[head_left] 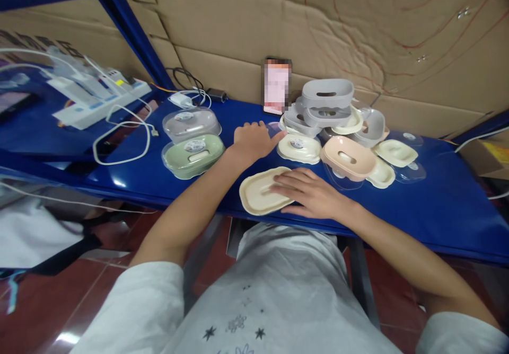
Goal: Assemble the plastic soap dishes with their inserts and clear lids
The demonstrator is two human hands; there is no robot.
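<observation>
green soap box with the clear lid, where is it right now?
In the head view, the green soap box with clear lid sits left of centre on the blue shelf, in front of a grey lidded box and beside the left hand.

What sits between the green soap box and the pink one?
In the head view, the left hand and a cream box lie between the green soap box and the pink one.

Shelf (437, 205): glossy blue. Tray (258, 192) at 6 o'clock: cream. Closed boxes at 9 o'clock: green (193, 156), grey (191, 124). Dish (348, 157) at 3 o'clock: pink. Backing cardboard (358, 25): brown.
</observation>
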